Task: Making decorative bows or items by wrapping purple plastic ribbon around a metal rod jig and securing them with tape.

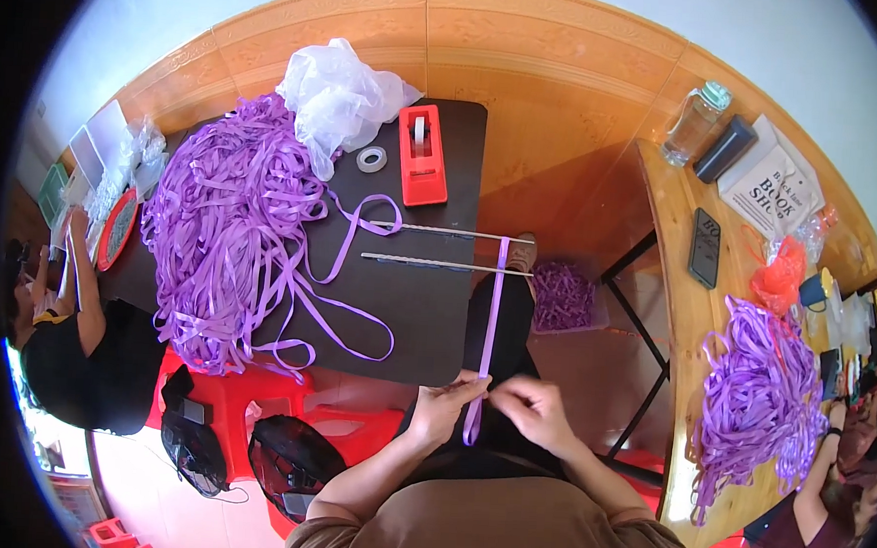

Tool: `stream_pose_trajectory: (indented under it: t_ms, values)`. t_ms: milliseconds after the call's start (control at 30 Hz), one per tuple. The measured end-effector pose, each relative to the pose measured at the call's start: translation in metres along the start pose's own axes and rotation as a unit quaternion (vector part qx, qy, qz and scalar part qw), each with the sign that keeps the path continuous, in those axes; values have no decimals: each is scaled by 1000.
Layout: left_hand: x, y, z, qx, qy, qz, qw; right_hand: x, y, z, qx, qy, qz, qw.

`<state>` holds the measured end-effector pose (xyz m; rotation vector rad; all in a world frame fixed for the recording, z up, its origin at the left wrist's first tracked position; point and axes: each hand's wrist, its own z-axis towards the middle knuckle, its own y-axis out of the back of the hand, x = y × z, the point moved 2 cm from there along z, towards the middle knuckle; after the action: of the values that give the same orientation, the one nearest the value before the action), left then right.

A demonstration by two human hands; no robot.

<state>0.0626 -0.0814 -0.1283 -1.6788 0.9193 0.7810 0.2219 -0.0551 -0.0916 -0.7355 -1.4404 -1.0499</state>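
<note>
A purple ribbon strip (pixel 493 317) runs taut from two thin metal rods (pixel 439 264) at the edge of the dark table (pixel 417 313) down to my hands. My left hand (pixel 448 406) pinches the ribbon's near end between thumb and fingers. Just to the right of it, my right hand (pixel 534 406) has its fingers closed on the same ribbon. A short loop of ribbon hangs below my hands. A big heap of purple ribbons (pixel 231 223) covers the table's left half.
A red tape dispenser (pixel 422 154), a tape roll (pixel 371 158) and a clear plastic bag (pixel 337 95) lie at the table's far side. Cut purple pieces (pixel 562 295) fill a floor tray. A wooden table (pixel 689 317) on the right holds another ribbon pile (pixel 761 395); people sit at both sides.
</note>
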Motion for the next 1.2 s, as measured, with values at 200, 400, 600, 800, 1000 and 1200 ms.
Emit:
stream_pose_trajectory:
  t_ms: [200, 400, 600, 800, 1000, 1200]
  values:
    - [-3, -7, -2, 8, -2, -31, 999, 6, 21, 58, -187, 422, -458, 760]
    - [-4, -10, -7, 13, -9, 2, 1000, 2, 14, 80, -154, 480, -472, 723]
    - [-8, -7, -13, 40, -66, 124, 989, 4, 10, 79, -160, 482, -474, 719]
    - [-8, -3, -15, 40, -48, 64, 996, 4, 10, 80, -174, 481, -469, 720]
    - [-1, -7, -23, 92, -20, 91, 991, 2, 6, 80, -169, 478, -460, 729]
    - [-3, -1, -25, 104, -4, 135, 985, 2, 0, 72, -160, 473, -459, 735]
